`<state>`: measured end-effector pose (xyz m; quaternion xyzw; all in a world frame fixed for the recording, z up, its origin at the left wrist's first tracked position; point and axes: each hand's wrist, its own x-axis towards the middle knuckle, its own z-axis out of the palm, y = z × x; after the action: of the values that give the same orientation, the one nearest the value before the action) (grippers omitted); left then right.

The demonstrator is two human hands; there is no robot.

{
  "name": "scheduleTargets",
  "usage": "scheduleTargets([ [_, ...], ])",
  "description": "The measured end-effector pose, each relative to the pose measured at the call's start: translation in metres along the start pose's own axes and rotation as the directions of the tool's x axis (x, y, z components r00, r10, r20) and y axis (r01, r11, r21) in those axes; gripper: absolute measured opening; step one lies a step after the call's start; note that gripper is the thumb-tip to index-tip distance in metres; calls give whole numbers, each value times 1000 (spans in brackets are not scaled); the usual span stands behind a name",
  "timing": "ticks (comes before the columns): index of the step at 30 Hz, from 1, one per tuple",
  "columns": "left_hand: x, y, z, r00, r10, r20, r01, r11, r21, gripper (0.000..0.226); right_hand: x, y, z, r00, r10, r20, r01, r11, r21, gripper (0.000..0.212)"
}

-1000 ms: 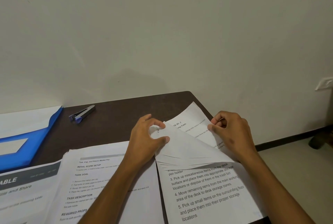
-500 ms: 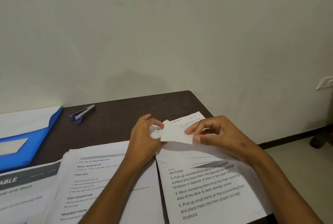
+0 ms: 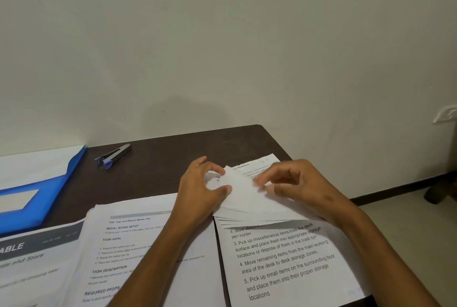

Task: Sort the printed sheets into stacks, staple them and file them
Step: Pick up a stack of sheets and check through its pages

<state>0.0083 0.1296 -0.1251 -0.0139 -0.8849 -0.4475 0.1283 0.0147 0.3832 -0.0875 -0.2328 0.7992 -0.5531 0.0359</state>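
Folded-over sheets [image 3: 247, 195] on the right-hand stack [image 3: 291, 264] are pinched by the left hand [image 3: 200, 190] and right hand [image 3: 294, 188]; their corner is hidden, print seemingly blurred. A stapler [image 3: 113, 156] lies on the dark desk [image 3: 160, 165] against a pale wall [image 3: 222, 47].

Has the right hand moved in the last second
Yes. The right hand has moved left across the folded-up sheets, towards the left hand and away from the desk's right edge.
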Motion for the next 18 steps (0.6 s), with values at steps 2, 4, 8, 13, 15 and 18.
scheduleTargets([
  [2,0,0,-1,1000,-2,-3,2,1000,-15,29,2,6,-4,975,1,-222,-11,999,-42,20],
  [4,0,0,-1,1000,-10,3,10,1000,-17,30,3,19,-10,893,23,-449,-168,943,-286,21],
  [8,0,0,-1,1000,-3,2,3,1000,-23,31,1,31,-15,818,117,-563,-404,813,-419,16],
  [13,0,0,-1,1000,-4,2,4,1000,-17,31,3,29,-13,823,149,-548,-385,855,-347,18],
  [15,0,-1,-1,1000,2,-2,-2,1000,-24,32,3,29,-14,819,159,-551,-380,871,-313,19],
  [18,0,-1,-1,1000,3,1,-3,1000,-21,32,4,29,-16,835,182,-520,-328,923,-203,19],
])
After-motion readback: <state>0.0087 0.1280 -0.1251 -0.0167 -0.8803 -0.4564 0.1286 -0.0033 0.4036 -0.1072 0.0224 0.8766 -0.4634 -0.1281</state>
